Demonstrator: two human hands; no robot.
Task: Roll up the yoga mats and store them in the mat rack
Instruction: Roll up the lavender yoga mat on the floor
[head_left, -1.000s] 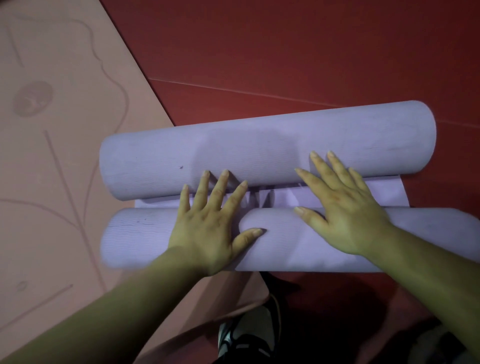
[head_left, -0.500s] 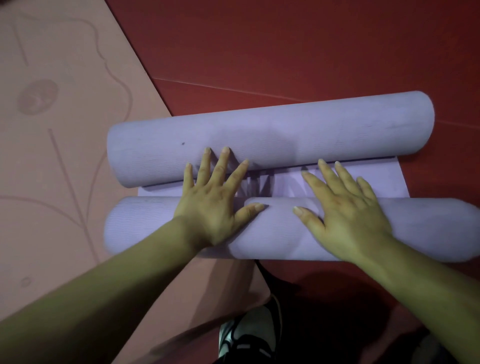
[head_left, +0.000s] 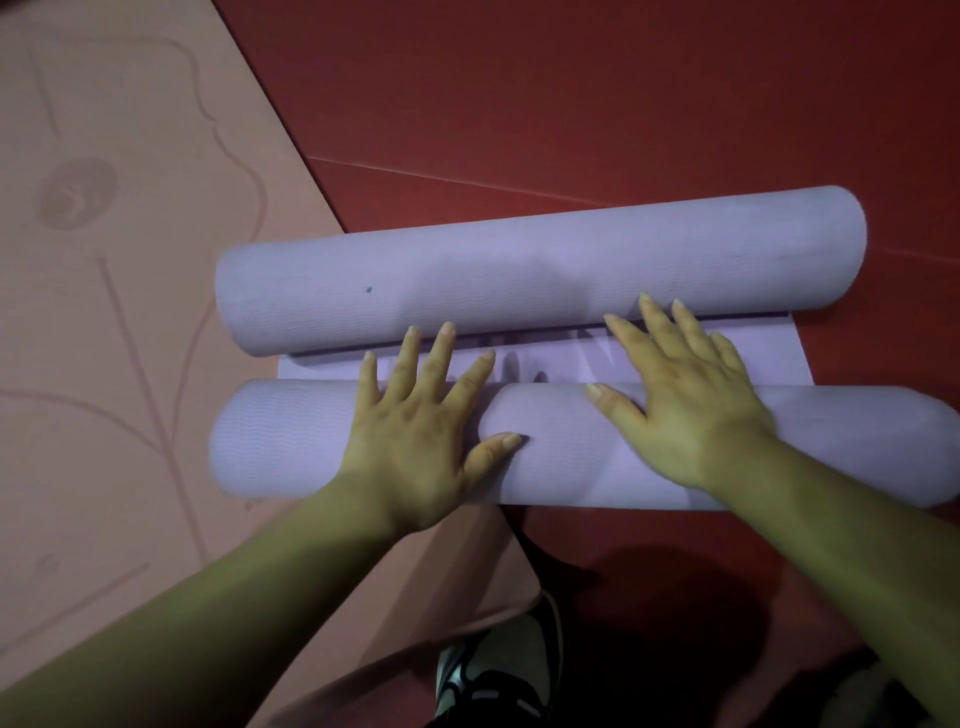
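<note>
A lilac yoga mat lies across the red floor, rolled from both ends. The far roll (head_left: 519, 270) is thick. The near roll (head_left: 291, 436) lies parallel to it, and a narrow flat strip of mat (head_left: 753, 358) shows between them. My left hand (head_left: 415, 441) presses flat on the near roll's middle, fingers spread, fingertips reaching the far roll's lower edge. My right hand (head_left: 691, 410) lies flat on the near roll further right, its fingertips resting on the far roll. Neither hand is closed around anything. No mat rack is in view.
A pink yoga mat (head_left: 130, 312) with a line drawing lies unrolled at the left, one corner running under the lilac rolls. My shoe (head_left: 498, 675) stands just below the near roll. Red floor (head_left: 571, 93) stretches behind the rolls.
Both hands stay flat on the near roll. The right hand's fingers slipped off the far roll, then came forward onto it again. The gap between the rolls looks about the same.
</note>
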